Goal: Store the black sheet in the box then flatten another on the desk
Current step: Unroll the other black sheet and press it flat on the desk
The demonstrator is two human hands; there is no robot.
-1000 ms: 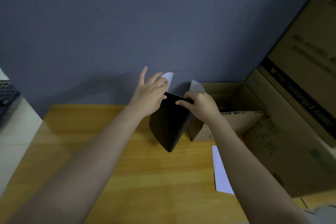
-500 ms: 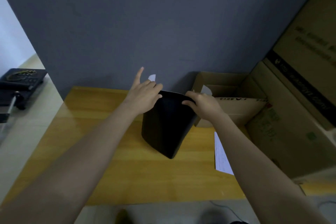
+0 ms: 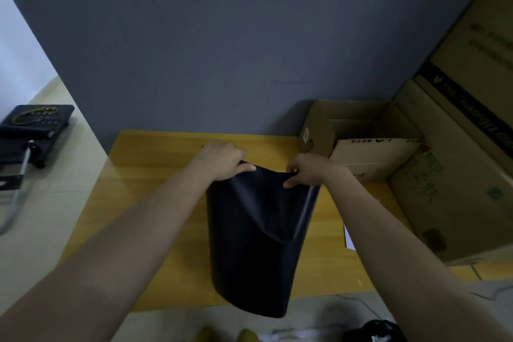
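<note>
A black sheet (image 3: pixel 255 241) hangs curved over the middle of the wooden desk (image 3: pixel 155 175), its lower end reaching past the desk's near edge. My left hand (image 3: pixel 222 161) pinches its top left corner and my right hand (image 3: pixel 308 172) pinches its top right corner. The sheet sags and creases between the two hands. An open cardboard box (image 3: pixel 349 125) stands at the back right of the desk, just right of my right hand, with one flap (image 3: pixel 372 155) folded outward toward me.
Large cardboard cartons (image 3: pixel 458 175) are stacked along the right side. A white paper (image 3: pixel 348 239) lies on the desk beside my right forearm. A grey wall stands behind the desk. A black device on a stand (image 3: pixel 30 125) sits on the floor at left.
Both hands have drawn the black sheet back from beside the box toward me, and it now hangs longer over the desk. The white backing corners seen earlier no longer show.
</note>
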